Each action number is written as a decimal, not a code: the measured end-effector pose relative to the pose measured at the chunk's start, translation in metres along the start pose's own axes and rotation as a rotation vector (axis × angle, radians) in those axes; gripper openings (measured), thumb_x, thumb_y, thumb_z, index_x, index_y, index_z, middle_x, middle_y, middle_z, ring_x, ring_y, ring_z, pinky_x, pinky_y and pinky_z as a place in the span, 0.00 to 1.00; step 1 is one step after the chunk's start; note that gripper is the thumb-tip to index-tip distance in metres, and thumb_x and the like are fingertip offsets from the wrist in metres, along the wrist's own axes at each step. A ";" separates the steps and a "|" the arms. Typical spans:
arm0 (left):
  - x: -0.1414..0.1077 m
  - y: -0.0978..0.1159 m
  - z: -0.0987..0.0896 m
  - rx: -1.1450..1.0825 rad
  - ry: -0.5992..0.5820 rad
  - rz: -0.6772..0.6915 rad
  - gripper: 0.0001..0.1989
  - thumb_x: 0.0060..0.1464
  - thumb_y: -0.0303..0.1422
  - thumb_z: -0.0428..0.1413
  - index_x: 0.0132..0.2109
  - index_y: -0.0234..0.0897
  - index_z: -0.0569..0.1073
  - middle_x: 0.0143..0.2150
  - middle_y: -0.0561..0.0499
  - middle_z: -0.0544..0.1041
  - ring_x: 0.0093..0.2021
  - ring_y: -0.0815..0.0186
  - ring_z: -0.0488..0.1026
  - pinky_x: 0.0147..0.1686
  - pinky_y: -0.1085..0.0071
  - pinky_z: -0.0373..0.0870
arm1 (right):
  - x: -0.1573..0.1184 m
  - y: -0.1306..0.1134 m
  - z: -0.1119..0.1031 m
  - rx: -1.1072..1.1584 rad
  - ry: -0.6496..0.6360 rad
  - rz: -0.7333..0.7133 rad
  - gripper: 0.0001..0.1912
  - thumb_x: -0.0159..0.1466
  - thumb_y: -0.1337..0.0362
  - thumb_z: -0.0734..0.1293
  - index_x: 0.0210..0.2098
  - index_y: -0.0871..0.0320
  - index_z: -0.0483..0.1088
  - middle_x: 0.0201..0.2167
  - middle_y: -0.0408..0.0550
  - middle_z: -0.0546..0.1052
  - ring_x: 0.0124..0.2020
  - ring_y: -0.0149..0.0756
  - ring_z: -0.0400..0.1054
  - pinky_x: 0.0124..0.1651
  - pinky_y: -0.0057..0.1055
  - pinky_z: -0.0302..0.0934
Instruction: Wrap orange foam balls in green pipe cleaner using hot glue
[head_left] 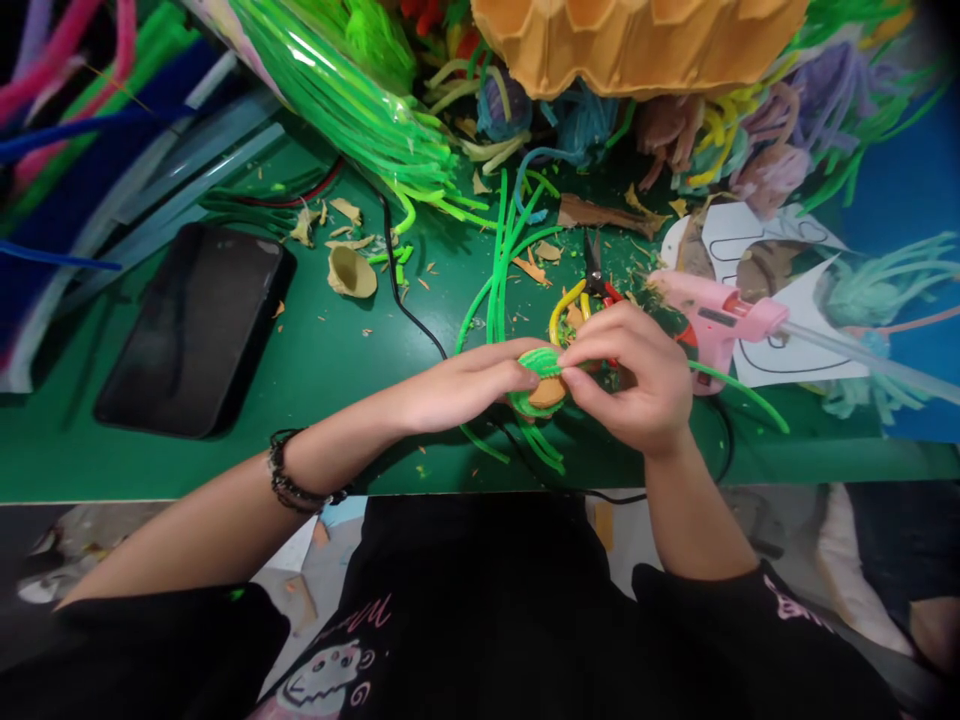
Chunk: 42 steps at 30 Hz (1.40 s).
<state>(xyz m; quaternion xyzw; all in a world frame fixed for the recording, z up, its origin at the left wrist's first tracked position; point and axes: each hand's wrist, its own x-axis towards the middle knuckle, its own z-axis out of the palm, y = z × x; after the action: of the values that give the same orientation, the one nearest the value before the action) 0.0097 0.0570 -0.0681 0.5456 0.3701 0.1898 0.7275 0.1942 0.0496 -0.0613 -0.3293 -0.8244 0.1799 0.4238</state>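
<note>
Between my hands is a small round orange-brown piece (548, 393), partly covered with rows of bright green pipe cleaner (538, 364). My left hand (472, 385) holds it from the left, thumb pressed on its face. With thumb and index finger pinched, my right hand (634, 380) grips the green pipe cleaner at the upper right edge of the piece. A green length (742, 390) comes out to the right beyond that hand. Loose green pipe cleaners (499, 270) lie behind the hands, and more ends show beneath them. Pliers with red and yellow handles (592, 275) lie just beyond my right hand.
A pink glue gun (720, 318) rests on white paper cutouts (799, 350) at right. At left lies a black phone (196, 330). Bagged green pipe cleaners (360, 120), an orange egg carton (637, 45) and coloured bundles line the back. A black cord (405, 300) and scraps cross the green table (337, 350).
</note>
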 end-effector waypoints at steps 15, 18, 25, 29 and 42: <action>0.002 -0.001 0.001 -0.146 0.012 -0.122 0.23 0.40 0.37 0.49 0.46 0.37 0.71 0.43 0.51 0.75 0.46 0.60 0.70 0.44 0.64 0.66 | -0.002 0.000 0.002 -0.080 -0.032 -0.006 0.05 0.59 0.72 0.65 0.34 0.57 0.70 0.32 0.44 0.70 0.34 0.29 0.67 0.35 0.30 0.63; 0.003 -0.003 0.001 -0.228 -0.014 -0.108 0.22 0.40 0.36 0.50 0.46 0.37 0.69 0.47 0.51 0.75 0.50 0.59 0.69 0.49 0.64 0.66 | -0.002 0.001 0.001 -0.088 -0.027 -0.001 0.04 0.59 0.72 0.66 0.34 0.57 0.70 0.32 0.44 0.70 0.34 0.29 0.67 0.36 0.30 0.63; 0.004 -0.010 -0.001 -0.095 -0.027 0.016 0.19 0.48 0.38 0.47 0.46 0.35 0.67 0.49 0.47 0.74 0.50 0.60 0.69 0.47 0.65 0.69 | -0.001 0.006 -0.001 -0.161 -0.011 0.032 0.03 0.61 0.69 0.65 0.35 0.56 0.69 0.32 0.44 0.71 0.35 0.30 0.68 0.38 0.30 0.64; 0.005 -0.010 -0.002 0.174 0.099 0.194 0.19 0.50 0.36 0.45 0.48 0.33 0.66 0.51 0.44 0.72 0.53 0.61 0.67 0.56 0.64 0.63 | 0.001 -0.004 -0.008 -0.369 -0.055 0.046 0.04 0.63 0.65 0.65 0.32 0.58 0.69 0.28 0.45 0.73 0.31 0.31 0.68 0.33 0.29 0.63; 0.000 -0.005 0.001 0.302 0.279 0.322 0.22 0.50 0.34 0.43 0.52 0.32 0.63 0.53 0.43 0.72 0.55 0.59 0.68 0.59 0.61 0.62 | -0.005 -0.054 0.009 -0.579 -0.180 -0.111 0.08 0.63 0.71 0.63 0.29 0.60 0.71 0.21 0.43 0.73 0.23 0.30 0.63 0.28 0.30 0.56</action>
<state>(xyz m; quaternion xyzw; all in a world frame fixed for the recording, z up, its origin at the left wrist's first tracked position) 0.0097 0.0545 -0.0729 0.6686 0.3996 0.3189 0.5400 0.1682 0.0071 -0.0385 -0.3736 -0.8923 -0.0571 0.2467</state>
